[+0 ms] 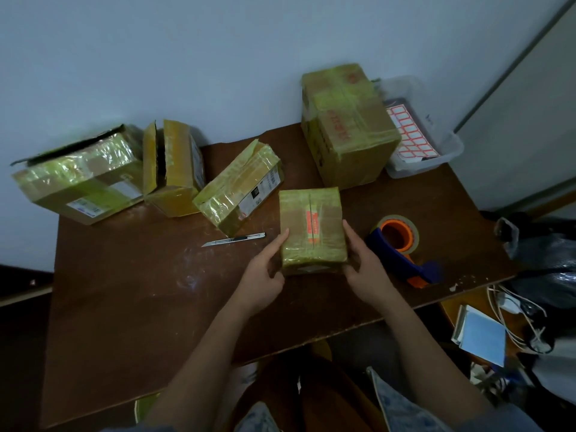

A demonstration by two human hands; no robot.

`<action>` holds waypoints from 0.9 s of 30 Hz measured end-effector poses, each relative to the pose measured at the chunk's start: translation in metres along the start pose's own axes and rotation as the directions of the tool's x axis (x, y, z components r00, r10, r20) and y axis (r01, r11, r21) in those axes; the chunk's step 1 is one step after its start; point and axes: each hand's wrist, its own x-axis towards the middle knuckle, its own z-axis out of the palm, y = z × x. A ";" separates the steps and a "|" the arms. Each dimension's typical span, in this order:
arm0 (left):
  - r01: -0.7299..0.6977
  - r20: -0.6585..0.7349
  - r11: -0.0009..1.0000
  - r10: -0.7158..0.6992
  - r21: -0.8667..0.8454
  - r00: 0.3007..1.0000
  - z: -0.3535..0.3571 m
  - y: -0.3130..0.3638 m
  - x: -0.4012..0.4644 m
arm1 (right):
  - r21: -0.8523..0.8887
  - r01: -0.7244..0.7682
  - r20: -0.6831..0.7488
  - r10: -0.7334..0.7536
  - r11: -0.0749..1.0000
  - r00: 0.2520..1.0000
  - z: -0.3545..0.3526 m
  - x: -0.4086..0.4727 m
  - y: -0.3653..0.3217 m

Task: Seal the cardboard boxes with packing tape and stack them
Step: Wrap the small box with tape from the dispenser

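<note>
Near the front of the scuffed brown wooden table [131,307], the left hand [265,275] and right hand [366,269] clasp a small tape-wrapped cardboard box [311,232] between them, fingers curled against its sides. Its central flap seam looks unsealed; lifting or stacking it now could let the flaps spring open. The orange-and-blue tape dispenser [402,244] lies just beside it, the silver utility knife [233,239] opposite. Beyond, three open tape-wrapped boxes [174,169] await sealing. The clear plastic bin [436,151] sits partly hidden behind the large box [349,126].
</note>
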 end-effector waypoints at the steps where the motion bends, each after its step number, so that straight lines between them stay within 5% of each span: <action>1: 0.017 -0.001 0.995 -0.017 -0.094 1.000 0.000 0.003 0.000 | 0.046 -0.023 0.032 0.022 0.999 0.999 -0.002 0.001 -0.002; 5: 0.127 -0.232 0.969 -0.176 -0.210 0.957 0.024 0.027 0.015 | 0.234 -0.074 -0.137 0.108 0.969 0.985 0.017 0.008 -0.027; 10: 0.123 -0.395 0.992 -0.119 -0.015 0.911 0.057 0.029 0.027 | 0.117 -0.146 -0.537 0.186 0.982 0.823 0.056 0.025 -0.037; 13: 0.077 -0.383 0.996 -0.085 -0.036 0.920 0.055 0.031 0.025 | -0.029 -0.068 -0.656 0.032 0.997 0.754 0.067 0.028 -0.028; 18: 0.043 -0.321 0.999 -0.032 0.028 0.946 0.046 0.027 0.023 | -0.152 0.037 -0.606 -0.123 0.988 0.786 0.061 0.028 -0.013; 27: 0.138 -0.205 0.989 -0.123 0.058 0.971 0.024 0.023 0.022 | 0.124 -0.061 -0.290 0.095 0.990 0.952 0.033 0.019 -0.014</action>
